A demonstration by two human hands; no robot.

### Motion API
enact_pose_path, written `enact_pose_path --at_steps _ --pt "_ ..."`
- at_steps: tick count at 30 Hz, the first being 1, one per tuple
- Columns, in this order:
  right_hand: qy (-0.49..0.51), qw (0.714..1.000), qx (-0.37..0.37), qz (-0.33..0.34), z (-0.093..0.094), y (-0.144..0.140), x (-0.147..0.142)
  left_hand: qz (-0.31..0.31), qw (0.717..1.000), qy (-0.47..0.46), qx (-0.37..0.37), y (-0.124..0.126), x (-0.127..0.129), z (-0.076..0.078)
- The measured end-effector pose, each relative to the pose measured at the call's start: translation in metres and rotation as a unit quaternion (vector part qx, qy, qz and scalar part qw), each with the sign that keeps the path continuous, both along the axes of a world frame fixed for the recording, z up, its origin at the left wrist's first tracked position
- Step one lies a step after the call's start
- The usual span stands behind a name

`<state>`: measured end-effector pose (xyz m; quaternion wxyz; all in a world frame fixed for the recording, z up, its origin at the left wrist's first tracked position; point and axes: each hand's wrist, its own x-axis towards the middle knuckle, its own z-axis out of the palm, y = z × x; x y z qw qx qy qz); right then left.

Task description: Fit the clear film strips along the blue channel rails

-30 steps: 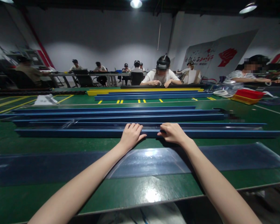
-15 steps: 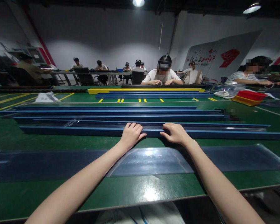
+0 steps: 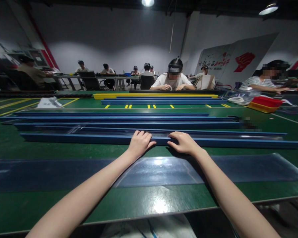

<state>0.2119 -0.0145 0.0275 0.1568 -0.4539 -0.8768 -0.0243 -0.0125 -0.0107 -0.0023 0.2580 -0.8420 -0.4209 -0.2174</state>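
A worker's left hand [image 3: 139, 143] and right hand [image 3: 183, 142] clamp, slightly apart, on the nearest blue channel strip [image 3: 64, 138] toward the green table's [image 3: 52, 150] near edge.

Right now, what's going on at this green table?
A person has both hands on the nearest blue rail, which lies lengthwise across the green table. The left hand and right hand grip it near the middle, close together. More blue rails lie behind it, and a clear plastic sheet lies in front. Other people sit working at tables beyond.
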Motion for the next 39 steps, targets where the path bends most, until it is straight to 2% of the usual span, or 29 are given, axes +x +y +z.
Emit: enact_pose_path --at_steps 9,39 --pt "-0.025 0.999 -0.012 -0.017 0.0023 -0.0017 -0.0018 0.001 1.0 0.002 0.002 0.0 0.0015 0.0009" --pt "-0.04 0.999 0.0 -0.016 0.0003 -0.0009 -0.0023 0.009 1.0 0.009 -0.011 0.0029 0.0001 -0.0016"
